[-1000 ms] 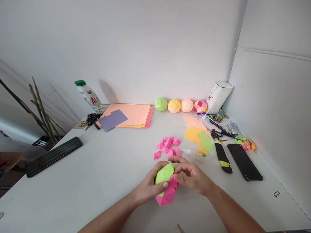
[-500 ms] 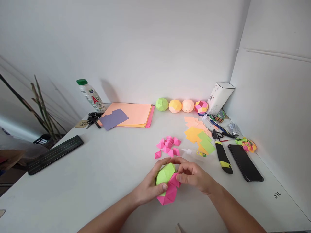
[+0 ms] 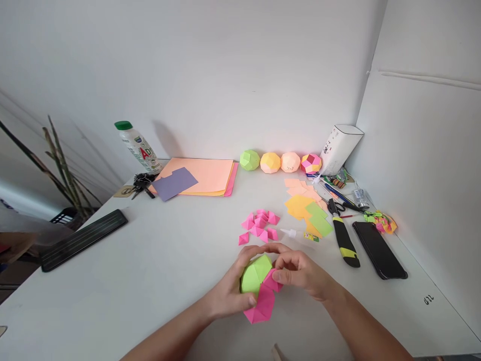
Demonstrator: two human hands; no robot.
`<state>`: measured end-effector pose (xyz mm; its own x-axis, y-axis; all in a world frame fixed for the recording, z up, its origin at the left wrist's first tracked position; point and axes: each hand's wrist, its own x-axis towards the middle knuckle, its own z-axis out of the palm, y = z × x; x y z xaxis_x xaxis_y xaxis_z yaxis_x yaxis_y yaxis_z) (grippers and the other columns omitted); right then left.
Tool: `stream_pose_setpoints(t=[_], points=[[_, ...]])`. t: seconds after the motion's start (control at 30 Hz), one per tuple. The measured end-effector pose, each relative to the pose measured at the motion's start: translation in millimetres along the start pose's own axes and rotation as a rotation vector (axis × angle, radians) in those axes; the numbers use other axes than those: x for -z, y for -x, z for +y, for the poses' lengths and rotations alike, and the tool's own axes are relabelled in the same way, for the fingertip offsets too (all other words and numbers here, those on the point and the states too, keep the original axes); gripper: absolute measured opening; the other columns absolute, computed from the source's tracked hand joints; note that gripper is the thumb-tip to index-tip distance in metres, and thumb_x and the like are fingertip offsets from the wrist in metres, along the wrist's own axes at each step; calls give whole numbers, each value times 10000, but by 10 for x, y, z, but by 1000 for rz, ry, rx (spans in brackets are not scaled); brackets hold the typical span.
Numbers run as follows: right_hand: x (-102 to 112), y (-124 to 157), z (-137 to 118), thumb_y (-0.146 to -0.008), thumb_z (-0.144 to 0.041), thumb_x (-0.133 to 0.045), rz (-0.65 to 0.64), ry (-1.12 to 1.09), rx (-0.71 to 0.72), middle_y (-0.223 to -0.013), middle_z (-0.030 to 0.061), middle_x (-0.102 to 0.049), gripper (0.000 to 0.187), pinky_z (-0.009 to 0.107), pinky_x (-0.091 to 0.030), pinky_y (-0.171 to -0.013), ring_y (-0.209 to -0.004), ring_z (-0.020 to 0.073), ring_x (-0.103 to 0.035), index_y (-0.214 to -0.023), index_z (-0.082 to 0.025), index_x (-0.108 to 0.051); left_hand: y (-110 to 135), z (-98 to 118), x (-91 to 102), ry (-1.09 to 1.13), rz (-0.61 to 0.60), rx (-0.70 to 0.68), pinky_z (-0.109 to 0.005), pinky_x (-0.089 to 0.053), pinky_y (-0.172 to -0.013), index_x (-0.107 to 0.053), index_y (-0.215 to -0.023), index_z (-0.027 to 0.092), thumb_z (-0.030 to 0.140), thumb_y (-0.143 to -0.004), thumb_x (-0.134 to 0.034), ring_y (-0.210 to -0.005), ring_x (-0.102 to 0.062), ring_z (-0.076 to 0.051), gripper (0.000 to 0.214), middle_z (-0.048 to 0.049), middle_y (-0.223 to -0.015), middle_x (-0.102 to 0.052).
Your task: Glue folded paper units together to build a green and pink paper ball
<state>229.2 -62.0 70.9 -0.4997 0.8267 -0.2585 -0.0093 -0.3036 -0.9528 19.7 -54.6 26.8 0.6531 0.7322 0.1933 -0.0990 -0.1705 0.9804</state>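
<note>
A faceted paper ball [image 3: 254, 277], lime green with pink pieces on its right and lower side, is between my two hands just above the table's near part. My left hand [image 3: 233, 288] wraps its left side, thumb across the front. My right hand [image 3: 296, 273] is closed at the ball's right, thumb and finger pinching a small pink folded piece [image 3: 272, 281] against it. Beyond my hands lies a cluster of pink folded paper pieces [image 3: 259, 225]. A small glue tube [image 3: 310, 236] with a white nozzle lies to their right.
Against the wall stand several finished paper balls [image 3: 270, 163]. Paper scraps [image 3: 298, 207], scissors [image 3: 335, 206], a cutter knife [image 3: 344, 242] and a phone [image 3: 379, 249] lie on the right. Paper sheets [image 3: 210, 173], a bottle [image 3: 139, 148], keys [image 3: 143, 183] and a dark strip [image 3: 84, 240] are left.
My left thumb has slid slightly down and left on the ball. The ball's lower pink part sits a little lower. My right hand keeps its pinch on the pink piece.
</note>
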Motion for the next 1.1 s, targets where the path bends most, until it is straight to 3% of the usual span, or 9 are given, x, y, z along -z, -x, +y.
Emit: stream_pose_setpoints(t=[0.1,0.3,0.53,1.1], points=[[3,3,-3,-734,-368,-728,11,-2,5,-1327,63,-441,223,379,-422,-910,-1225,278,-439,-656,-175,-649,-2,-7,28,-62,-27,-27,-538,-288,-1030,-327,-1372,286,644,-651,-654,-1276,-274,-378,869,-131,-1332,-308],[-7,12,-18,-742,-345,-721,25,35,-2,-1391,55,-396,202,399,-386,-960,-1338,283,-300,-647,-185,-643,19,-62,37,-91,-8,-10,-561,-265,-1053,-404,-1330,299,600,-685,-655,-1332,-182,-388,754,-123,-1378,-246],[-19,27,-50,-746,-335,-722,41,79,-43,-1468,37,-323,184,400,-323,-1027,-1394,260,-199,-655,-194,-644,12,-54,9,-62,8,-65,-513,-345,-999,-431,-1317,322,562,-774,-581,-1187,-373,-310,612,-101,-1208,-384],[-42,14,-15,-736,-326,-727,24,34,-51,-1431,68,-362,184,410,-332,-1022,-1337,266,-321,-660,-182,-642,11,-37,3,-145,-15,-79,-473,-390,-951,-395,-1336,304,523,-815,-545,-1136,-438,-300,585,-110,-1213,-441]])
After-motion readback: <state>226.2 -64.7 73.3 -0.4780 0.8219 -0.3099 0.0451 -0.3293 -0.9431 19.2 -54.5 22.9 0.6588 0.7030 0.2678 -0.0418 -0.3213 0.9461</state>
